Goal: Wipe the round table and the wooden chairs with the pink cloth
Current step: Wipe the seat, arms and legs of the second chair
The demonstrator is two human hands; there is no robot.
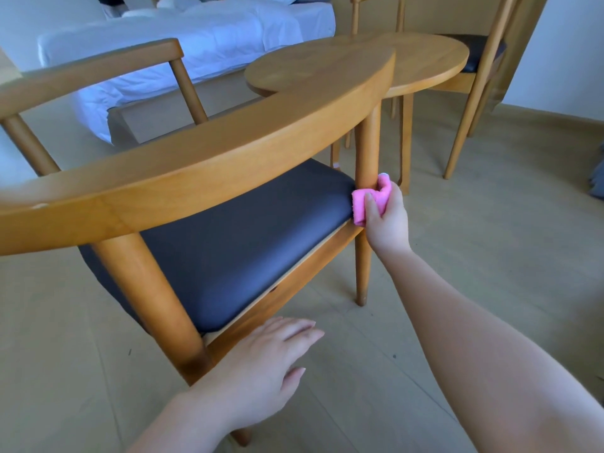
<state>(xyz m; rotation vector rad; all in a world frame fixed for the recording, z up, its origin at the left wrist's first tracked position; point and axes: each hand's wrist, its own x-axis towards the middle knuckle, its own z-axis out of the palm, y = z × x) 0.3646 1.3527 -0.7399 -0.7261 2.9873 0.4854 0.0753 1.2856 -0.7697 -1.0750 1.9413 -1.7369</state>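
Right hand (385,217) pinches pink cloth (371,199) — cloth pressed against near chair (202,152) front leg, seat just left. Left hand (261,364) — fingers spread, holding nothing.

Beyond where we grip: bed (196,37) with rumpled white bedding far left, pale wood-plank floor (490,223) beneath and right, white wall (572,44) with wooden skirting far right, tan wooden panel (529,34) behind. Soft daylight whitens bedding.
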